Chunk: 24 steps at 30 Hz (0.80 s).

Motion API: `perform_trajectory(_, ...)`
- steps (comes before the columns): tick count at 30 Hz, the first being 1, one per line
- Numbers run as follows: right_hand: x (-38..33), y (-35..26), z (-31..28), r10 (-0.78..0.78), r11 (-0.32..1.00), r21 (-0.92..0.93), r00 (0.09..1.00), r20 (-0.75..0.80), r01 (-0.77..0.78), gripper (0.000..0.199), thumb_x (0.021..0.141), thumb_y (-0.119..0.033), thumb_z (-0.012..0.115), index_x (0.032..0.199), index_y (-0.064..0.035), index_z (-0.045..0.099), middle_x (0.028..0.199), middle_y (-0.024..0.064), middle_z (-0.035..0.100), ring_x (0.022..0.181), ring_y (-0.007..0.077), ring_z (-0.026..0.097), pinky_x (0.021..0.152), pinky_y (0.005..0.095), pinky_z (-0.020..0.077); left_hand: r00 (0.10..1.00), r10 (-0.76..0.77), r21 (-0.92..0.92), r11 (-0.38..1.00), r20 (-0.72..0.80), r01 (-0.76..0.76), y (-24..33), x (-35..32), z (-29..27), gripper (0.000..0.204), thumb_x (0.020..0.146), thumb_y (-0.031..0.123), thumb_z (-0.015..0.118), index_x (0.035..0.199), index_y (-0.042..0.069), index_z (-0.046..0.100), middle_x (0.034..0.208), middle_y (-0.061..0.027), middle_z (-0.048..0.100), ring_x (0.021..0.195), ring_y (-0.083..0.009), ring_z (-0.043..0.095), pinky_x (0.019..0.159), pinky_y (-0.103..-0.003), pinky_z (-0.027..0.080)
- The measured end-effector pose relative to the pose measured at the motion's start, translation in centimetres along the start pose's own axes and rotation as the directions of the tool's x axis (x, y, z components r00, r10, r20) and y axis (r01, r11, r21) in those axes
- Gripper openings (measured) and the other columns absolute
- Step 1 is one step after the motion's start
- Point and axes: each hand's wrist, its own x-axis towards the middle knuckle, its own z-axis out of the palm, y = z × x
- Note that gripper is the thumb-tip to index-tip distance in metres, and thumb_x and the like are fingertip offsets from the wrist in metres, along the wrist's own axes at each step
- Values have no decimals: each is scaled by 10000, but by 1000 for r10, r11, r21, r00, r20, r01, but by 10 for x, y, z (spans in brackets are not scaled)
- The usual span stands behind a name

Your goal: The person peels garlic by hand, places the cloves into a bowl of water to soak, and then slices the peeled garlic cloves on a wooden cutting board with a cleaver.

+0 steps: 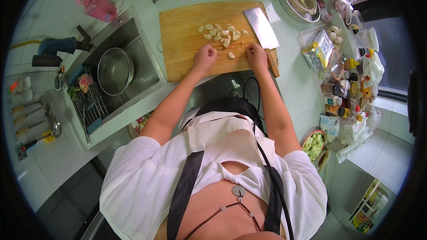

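Observation:
A wooden cutting board lies on the counter in front of me. Peeled garlic cloves, some of them flattened, are heaped at its middle, with one clove apart near the front. My left hand rests just left of that clove, its fingers curled together. On the other side, my right hand is closed over the board, beside a few small bits. What either hand holds, if anything, is too small or hidden to tell. A cleaver lies along the board's right side, its wooden handle close to my right hand.
Left of the board is a sink with a metal bowl in it. Strainer baskets stand at the far right. Bottles, packets and garlic bulbs crowd the right counter, with a bowl of cut greens nearer me.

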Motion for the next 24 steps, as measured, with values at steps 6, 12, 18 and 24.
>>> perform_trajectory(6,-18,-21,4,-80,984,171,988,135,57,88,702,-129,567,756,-59,566,686,114,586,652,265,578,584,344,449,947,-245,-708,630,208,318,-25,-5,-6,68,749,-5,510,788,44,485,742,-48,544,599,-104,530,510,-213,446)
perform_trajectory(12,-23,-26,9,-148,988,87,962,231,131,160,681,-134,596,809,-45,559,675,105,581,642,238,577,577,319,449,949,-254,-661,682,188,313,-24,-7,-8,81,769,2,470,841,31,496,695,-30,522,570,-87,501,495,-202,429)
perform_trajectory(18,-17,-38,10,-36,998,-36,965,260,46,237,671,-202,612,860,-74,548,726,103,590,723,258,574,628,348,439,934,-274,-636,684,230,357,-22,-7,-10,107,790,38,433,822,35,535,656,-17,512,568,-75,490,504,-194,422)
perform_trajectory(24,-8,-38,18,-54,994,-70,937,344,83,277,664,-248,624,871,-82,547,737,113,596,734,263,576,634,352,445,931,-277,-661,656,238,364,-20,-3,-10,94,784,39,455,818,33,543,662,-8,513,570,-72,496,510,-193,428)
